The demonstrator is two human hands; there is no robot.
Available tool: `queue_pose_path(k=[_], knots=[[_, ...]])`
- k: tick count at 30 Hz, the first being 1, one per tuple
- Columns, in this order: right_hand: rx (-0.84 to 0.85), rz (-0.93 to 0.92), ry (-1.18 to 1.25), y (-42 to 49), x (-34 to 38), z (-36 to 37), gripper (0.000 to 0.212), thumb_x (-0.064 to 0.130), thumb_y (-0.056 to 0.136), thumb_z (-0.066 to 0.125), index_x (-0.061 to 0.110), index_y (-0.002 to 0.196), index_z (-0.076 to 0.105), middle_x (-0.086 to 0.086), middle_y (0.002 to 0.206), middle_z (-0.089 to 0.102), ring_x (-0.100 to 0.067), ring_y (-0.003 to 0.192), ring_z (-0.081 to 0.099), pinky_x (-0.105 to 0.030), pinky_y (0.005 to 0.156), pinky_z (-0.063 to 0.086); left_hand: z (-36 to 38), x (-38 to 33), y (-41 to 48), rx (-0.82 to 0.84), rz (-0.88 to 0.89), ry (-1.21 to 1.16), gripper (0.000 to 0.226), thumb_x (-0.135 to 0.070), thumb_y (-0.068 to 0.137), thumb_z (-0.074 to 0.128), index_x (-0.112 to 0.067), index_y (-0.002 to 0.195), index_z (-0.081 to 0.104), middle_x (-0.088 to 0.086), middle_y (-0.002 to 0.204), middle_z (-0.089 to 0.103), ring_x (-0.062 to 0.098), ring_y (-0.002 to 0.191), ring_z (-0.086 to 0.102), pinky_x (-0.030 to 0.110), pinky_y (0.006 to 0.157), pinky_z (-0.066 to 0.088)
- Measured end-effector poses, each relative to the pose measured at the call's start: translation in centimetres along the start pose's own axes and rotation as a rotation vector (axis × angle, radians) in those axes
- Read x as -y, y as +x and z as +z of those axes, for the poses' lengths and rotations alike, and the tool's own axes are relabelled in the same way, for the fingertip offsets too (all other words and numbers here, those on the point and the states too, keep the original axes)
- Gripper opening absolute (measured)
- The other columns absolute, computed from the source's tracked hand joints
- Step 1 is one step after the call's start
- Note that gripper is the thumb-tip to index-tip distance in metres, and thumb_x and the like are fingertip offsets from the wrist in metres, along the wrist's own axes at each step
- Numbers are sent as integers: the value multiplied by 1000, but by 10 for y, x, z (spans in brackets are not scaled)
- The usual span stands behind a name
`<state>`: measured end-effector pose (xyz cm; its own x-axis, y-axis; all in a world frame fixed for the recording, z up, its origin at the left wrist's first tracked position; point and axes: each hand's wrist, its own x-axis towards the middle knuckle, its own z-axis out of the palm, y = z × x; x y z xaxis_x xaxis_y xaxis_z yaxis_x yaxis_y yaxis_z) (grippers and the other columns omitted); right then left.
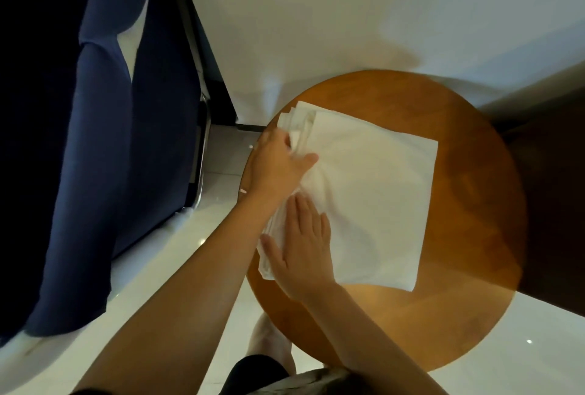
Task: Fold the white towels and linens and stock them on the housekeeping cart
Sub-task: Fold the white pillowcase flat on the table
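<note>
**Fingers [305, 215] flat at one corner, pinching at one edge of a folded white linen [364, 188]**

Lies as a rough square on the left part of a round wooden table [459, 173], with several layers fanned out unevenly at the far left corner and the right and near edges lined up cleanly. Hangs a little past the table's rim on the near left side.

Pinned at the near left corner by the right hand [300, 245]: palm down, fingers straight and close together, thumb spread out sideways over the stacked edges. Gripped along the left edge by the left hand [275, 163]: thumb laid on top of the cloth with creases fanning out from it, other fingers curled down into the loose layers, tips blurred. Forearms reaching in side by side from the bottom of the view, left one above the floor, right one across the table's near edge.

Below the table, a bare foot [269, 340] on a glossy white tiled floor [190, 252]. Beyond it, a plain white wall [316, 14]. At far left, a dark blue curtain [95, 141] hanging in folds, with a chrome tube [202, 154] just beside it.
</note>
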<state>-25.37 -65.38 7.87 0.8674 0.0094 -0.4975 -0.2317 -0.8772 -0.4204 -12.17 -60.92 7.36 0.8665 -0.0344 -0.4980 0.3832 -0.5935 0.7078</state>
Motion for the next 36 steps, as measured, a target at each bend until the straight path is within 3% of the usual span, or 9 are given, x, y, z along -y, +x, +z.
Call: queue_pose_path(k=[2, 7, 13, 16, 21, 23, 26, 31, 36], knots=[[-11, -59, -4, -2, -2, 1, 91, 72, 81, -12, 16, 152, 3, 1, 159, 0, -16, 144, -12, -39, 114, -11, 3, -13, 6, -24, 67, 100, 25, -26, 87, 65, -16, 86, 41, -6, 75, 44, 13, 70, 46, 21, 56, 36], [-92, 7, -156, -5, -11, 13, 77, 61, 95, 11, 6, 141, 40, -10, 147, 40, -29, 137, 36, -52, 108, 30, -2, -28, 14, 20, 111, 112, 39, -18, 86, 66, -23, 66, 33, -7, 68, 41, 13, 66, 43, 24, 58, 33], [-301, -38, -165, 7, -20, 22, 77, 62, 93, 11, 9, 147, 21, -11, 156, 17, -26, 147, 2, -49, 117, 4, -3, -64, 10, 86, 284, -98, 44, -9, 75, 75, -21, 57, 37, -8, 58, 41, 9, 54, 39, 24, 58, 38], [-318, -40, -171, 9, -28, 22, 75, 60, 94, 11, 9, 147, 23, -12, 155, 19, -28, 146, 9, -50, 116, 5, -1, -74, 25, 88, 321, -95, 44, -8, 73, 76, -24, 57, 39, -10, 59, 43, 6, 54, 39, 21, 56, 35], [-176, -58, -287, 8, -43, 42, 74, 60, 95, 11, 12, 150, 17, -10, 155, 17, -29, 142, 15, -54, 110, 13, 19, 6, 53, -57, 48, 134, 5, -19, 94, 49, -14, 94, 51, 6, 94, 56, 28, 94, 56, 36, 76, 44], [-182, -60, -297, 14, -46, 46, 74, 62, 95, 11, 14, 151, 6, -10, 155, 17, -29, 142, 15, -58, 113, 16, 29, 26, 51, -51, 24, 229, 30, -24, 100, 37, -7, 122, 50, 15, 120, 54, 33, 114, 48, 42, 91, 42], [-183, -76, -333, 20, -51, 46, 77, 64, 94, 12, 14, 151, 1, -9, 155, 16, -29, 142, 15, -59, 108, 17, 32, 27, 48, -110, 50, 211, 39, -33, 102, 31, -4, 125, 47, 16, 129, 47, 32, 119, 43, 43, 97, 39], [-260, -142, -218, 17, -65, 22, 59, 55, 97, 16, 19, 139, 36, -6, 145, 40, -24, 134, 27, -47, 106, 25, 35, 29, 18, -123, 153, 131, 73, -60, 85, 37, -18, 144, 31, 9, 146, 31, 28, 132, 31, 42, 107, 31], [-445, -9, -257, 19, -115, -8, 59, 48, 90, 35, 12, 138, 35, -16, 144, 42, -31, 135, 25, -49, 111, 18, 40, 44, 3, -15, 170, 262, 95, -68, 71, 44, -25, 151, 17, 4, 158, 12, 26, 144, 8, 44, 115, 14]])
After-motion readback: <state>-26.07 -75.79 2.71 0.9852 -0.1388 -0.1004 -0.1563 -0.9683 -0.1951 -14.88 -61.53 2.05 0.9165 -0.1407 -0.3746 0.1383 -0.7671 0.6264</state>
